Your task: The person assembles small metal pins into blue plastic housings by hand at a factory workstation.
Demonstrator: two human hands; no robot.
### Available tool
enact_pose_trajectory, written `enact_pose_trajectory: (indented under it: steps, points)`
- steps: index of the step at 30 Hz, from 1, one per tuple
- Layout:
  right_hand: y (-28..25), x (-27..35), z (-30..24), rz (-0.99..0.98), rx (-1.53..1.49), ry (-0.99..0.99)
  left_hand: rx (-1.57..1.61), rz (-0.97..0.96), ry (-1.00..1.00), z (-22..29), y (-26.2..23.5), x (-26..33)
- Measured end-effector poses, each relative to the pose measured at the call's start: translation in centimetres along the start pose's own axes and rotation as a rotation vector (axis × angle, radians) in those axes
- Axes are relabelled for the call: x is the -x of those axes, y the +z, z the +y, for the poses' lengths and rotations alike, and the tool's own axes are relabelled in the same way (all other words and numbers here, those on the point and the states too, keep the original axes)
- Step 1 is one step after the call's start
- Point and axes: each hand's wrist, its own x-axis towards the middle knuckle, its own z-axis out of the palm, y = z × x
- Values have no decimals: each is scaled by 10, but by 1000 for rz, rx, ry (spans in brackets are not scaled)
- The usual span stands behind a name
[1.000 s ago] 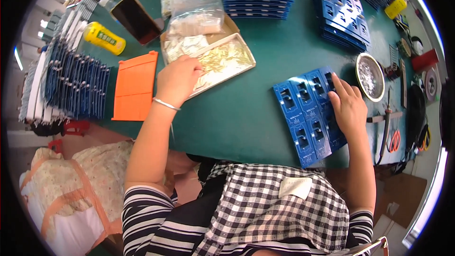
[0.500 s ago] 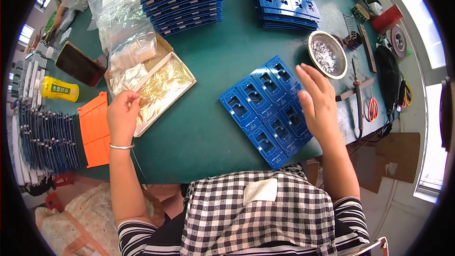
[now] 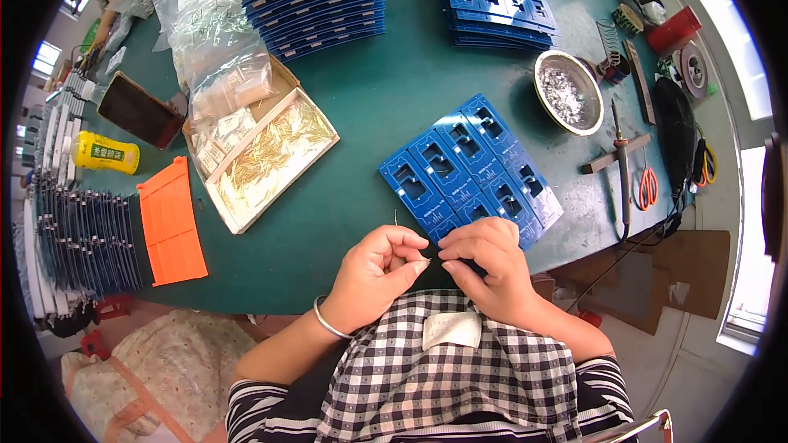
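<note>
My left hand (image 3: 379, 271) and my right hand (image 3: 491, 267) meet over the table's near edge, just above the checked apron. Thumb and fingers are pinched on both, with the fingertips almost touching. Whatever they hold is too small to make out; a thin wire-like line (image 3: 396, 216) rises above the left fingers. Beyond them lies a panel of blue circuit boards (image 3: 449, 187) with rectangular cutouts, set at a slant. My right hand covers its nearest part. Left of it, a shallow cardboard box (image 3: 305, 150) holds many thin gold-coloured pins and, in another compartment, small pale parts.
Tall stacks of blue boards (image 3: 324, 8) and a lower stack (image 3: 497, 4) stand at the back. On the right are a metal bowl (image 3: 595, 90) of silvery bits, a soldering iron (image 3: 622, 172) and orange-handled scissors (image 3: 648, 189). An orange tray (image 3: 172, 226), yellow bottle (image 3: 105, 152) and phone (image 3: 139, 111) lie left.
My left hand has moved from the pin box rightward and nearer to me. My right hand has come down from the panel's right side to meet it, its fingers closing.
</note>
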Motion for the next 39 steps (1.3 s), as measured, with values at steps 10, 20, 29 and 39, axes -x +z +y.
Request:
enact_pose_trajectory:
  steps: [10, 20, 29, 39]
  points:
    - [-1, 1, 2, -12, -4, 60, -70, -8, 63, -5, 8, -7]
    - [-1, 6, 4, 37, -50, 79, 69, -46, -90, 0, 7, -8]
    - [9, -5, 2, 93, 33, -73, 481, -11, -176, -4, 9, -13]
    - [19, -8, 4, 279, 352, -316, 366, 109, -149, -4, 15, -11]
